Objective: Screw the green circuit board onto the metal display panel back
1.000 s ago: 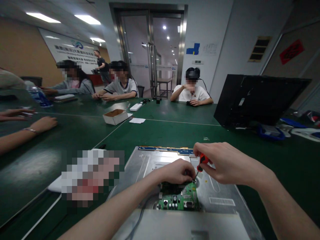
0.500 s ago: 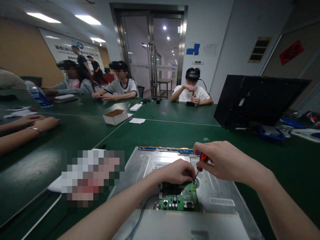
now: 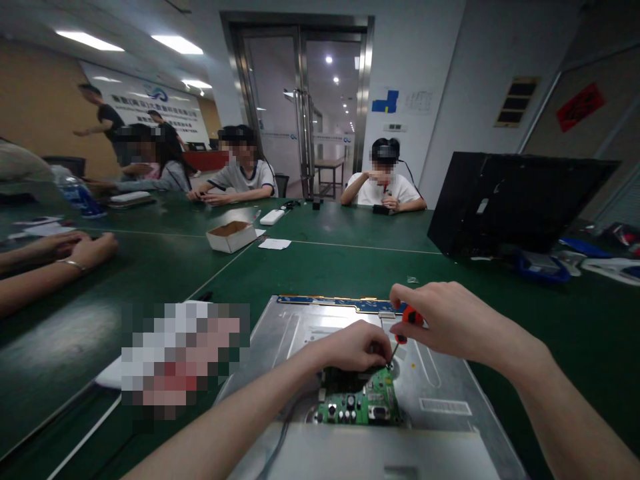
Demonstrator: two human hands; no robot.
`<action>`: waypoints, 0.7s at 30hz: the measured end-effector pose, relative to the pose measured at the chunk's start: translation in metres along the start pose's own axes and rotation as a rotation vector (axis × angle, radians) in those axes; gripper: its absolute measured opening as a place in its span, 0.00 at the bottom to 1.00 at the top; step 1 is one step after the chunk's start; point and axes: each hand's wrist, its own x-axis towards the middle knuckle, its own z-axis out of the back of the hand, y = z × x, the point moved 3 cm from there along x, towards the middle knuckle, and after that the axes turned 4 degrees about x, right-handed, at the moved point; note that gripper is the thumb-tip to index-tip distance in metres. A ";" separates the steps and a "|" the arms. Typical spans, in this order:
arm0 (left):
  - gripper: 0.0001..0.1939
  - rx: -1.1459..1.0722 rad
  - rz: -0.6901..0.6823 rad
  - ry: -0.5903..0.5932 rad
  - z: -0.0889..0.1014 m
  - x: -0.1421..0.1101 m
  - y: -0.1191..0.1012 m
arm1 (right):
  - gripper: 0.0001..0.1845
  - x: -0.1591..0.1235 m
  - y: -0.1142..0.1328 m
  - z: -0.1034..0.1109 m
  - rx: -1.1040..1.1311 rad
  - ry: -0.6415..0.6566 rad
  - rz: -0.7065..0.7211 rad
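As the head view shows, the right hand [image 3: 450, 327] has its fingers closed around a red-and-black screwdriver [image 3: 412, 316], whose shaft slants down, towards the near left, to the far right corner of a green circuit board [image 3: 345, 408]. That board sits in the middle of a metal panel [image 3: 440, 427], which lies on the green table [image 3: 330, 267]. The left hand [image 3: 355, 347] comes in from the near left, fingers curled and bunched right by the screwdriver tip; whether they pinch a screw or only brace the board cannot be told, as they hide what is beneath.

Working this corner well probably calls for a shaft brought nearer to upright, since a tilted tip may slip from a screw head and scratch the board. Light, straight downward pressure and short turns should serve. The left fingertips are best placed just beside the tip, not under it, and the left forearm clear of the grey cable [image 3: 281, 443] at the board's near left.
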 end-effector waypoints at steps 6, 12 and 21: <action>0.09 -0.006 0.007 -0.016 0.000 0.000 0.000 | 0.06 -0.005 0.001 0.003 0.152 0.016 0.082; 0.08 -0.016 0.024 0.002 0.000 -0.001 -0.001 | 0.07 -0.001 -0.002 0.001 0.029 -0.020 0.001; 0.08 -0.008 0.015 -0.005 -0.001 0.000 -0.001 | 0.06 -0.002 0.000 0.001 0.099 0.011 0.059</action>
